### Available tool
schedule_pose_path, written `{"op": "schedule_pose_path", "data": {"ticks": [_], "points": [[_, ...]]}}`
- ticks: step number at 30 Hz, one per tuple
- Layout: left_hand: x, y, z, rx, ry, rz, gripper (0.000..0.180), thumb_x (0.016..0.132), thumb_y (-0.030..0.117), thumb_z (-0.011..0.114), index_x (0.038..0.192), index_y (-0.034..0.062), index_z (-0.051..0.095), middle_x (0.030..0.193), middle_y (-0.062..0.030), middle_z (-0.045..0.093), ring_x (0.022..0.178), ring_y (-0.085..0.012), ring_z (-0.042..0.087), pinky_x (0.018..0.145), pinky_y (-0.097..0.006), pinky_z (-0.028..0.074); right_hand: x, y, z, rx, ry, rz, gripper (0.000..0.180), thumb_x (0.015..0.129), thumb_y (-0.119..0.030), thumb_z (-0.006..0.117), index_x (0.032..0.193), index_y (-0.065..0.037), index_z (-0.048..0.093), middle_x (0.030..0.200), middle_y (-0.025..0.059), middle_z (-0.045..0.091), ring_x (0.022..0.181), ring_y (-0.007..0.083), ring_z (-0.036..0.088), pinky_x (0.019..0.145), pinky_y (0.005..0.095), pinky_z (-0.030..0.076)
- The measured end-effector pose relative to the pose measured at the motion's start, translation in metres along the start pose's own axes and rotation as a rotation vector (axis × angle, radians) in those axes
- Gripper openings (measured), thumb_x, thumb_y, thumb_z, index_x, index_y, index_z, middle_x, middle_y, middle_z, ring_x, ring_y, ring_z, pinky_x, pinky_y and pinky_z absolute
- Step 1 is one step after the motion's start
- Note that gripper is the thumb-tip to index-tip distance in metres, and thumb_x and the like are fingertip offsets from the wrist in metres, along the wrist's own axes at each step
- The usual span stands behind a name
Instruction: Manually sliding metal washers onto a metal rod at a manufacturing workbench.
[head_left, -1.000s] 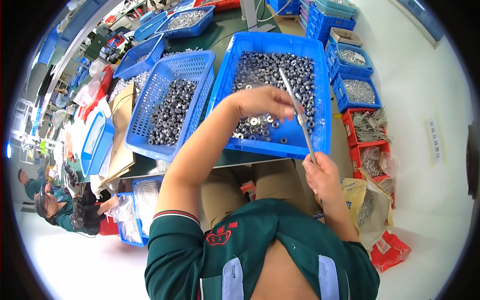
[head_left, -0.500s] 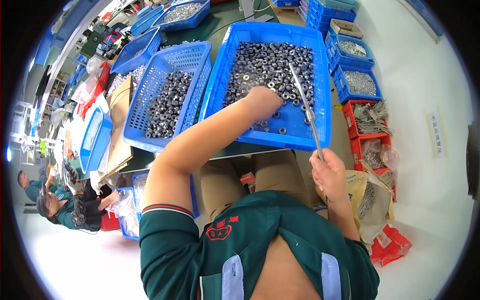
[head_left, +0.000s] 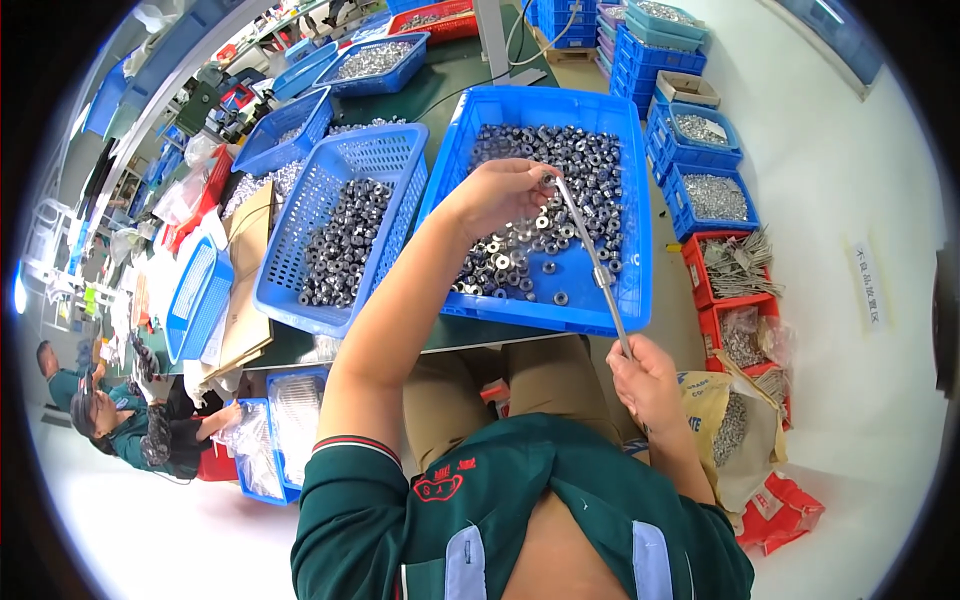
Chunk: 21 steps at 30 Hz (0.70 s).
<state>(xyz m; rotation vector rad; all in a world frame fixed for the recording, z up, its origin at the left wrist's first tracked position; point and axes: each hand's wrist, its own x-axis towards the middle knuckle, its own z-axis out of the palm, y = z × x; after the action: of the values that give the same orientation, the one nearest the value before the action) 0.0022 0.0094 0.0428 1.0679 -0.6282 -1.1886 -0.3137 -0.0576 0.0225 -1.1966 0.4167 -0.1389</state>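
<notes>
The lower end of the slim rod (head_left: 580, 222) is hidden inside the right hand (head_left: 645, 383), right of centre in the frame, so how far it runs on cannot be told. The left hand (head_left: 505, 195), near the centre, has its grip pinched on a small metal ring (head_left: 549, 181) at the rod's upper tip; the fingers cover part of the ring, and whether it is already around the tip is hard to make out. The right hand's grip is clamped on the rod.

The rod is silvery and straight, leaning up and leftward over the blue tray (head_left: 580, 290), with a thicker collar (head_left: 601, 277) partway along. The left forearm hides the tray's lower left corner, and some loose dark and silvery rings (head_left: 590, 165) in it look smeared.
</notes>
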Motion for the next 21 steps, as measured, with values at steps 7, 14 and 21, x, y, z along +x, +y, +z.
{"op": "schedule_pose_path", "data": {"ticks": [7,14,21], "points": [[-0.002,0.004,0.005,0.053,0.052,0.019,0.027,0.093,0.022,0.050,0.106,-0.0004,0.059,0.093,-0.0033,0.056,0.083,-0.0104,0.051,0.077,-0.025,0.043,-0.001,0.001,-0.001,0.036,-0.027,0.015,0.008,0.090,-0.011,0.053,0.087,-0.005,0.049,0.058,-0.0065,0.040,0.042,-0.0002,0.033,0.037,0.0157,0.024],[-0.005,0.002,0.004,0.206,0.034,0.088,0.025,0.088,0.024,0.059,0.102,0.0032,0.063,0.095,-0.0024,0.061,0.087,-0.0114,0.055,0.082,-0.027,0.042,-0.003,-0.001,0.002,0.050,-0.026,0.036,0.008,0.090,-0.011,0.052,0.087,-0.005,0.049,0.057,-0.0066,0.039,0.041,-0.0003,0.032,0.036,0.0156,0.024],[-0.003,-0.001,0.005,0.243,-0.191,0.015,0.027,0.081,0.022,0.067,0.096,-0.0002,0.064,0.090,-0.0063,0.064,0.083,-0.0151,0.058,0.080,-0.028,0.045,-0.001,-0.006,0.010,-0.099,0.009,0.014,0.010,0.090,-0.014,0.052,0.086,-0.005,0.049,0.057,-0.0063,0.040,0.041,-0.0001,0.033,0.037,0.0163,0.025]]}}
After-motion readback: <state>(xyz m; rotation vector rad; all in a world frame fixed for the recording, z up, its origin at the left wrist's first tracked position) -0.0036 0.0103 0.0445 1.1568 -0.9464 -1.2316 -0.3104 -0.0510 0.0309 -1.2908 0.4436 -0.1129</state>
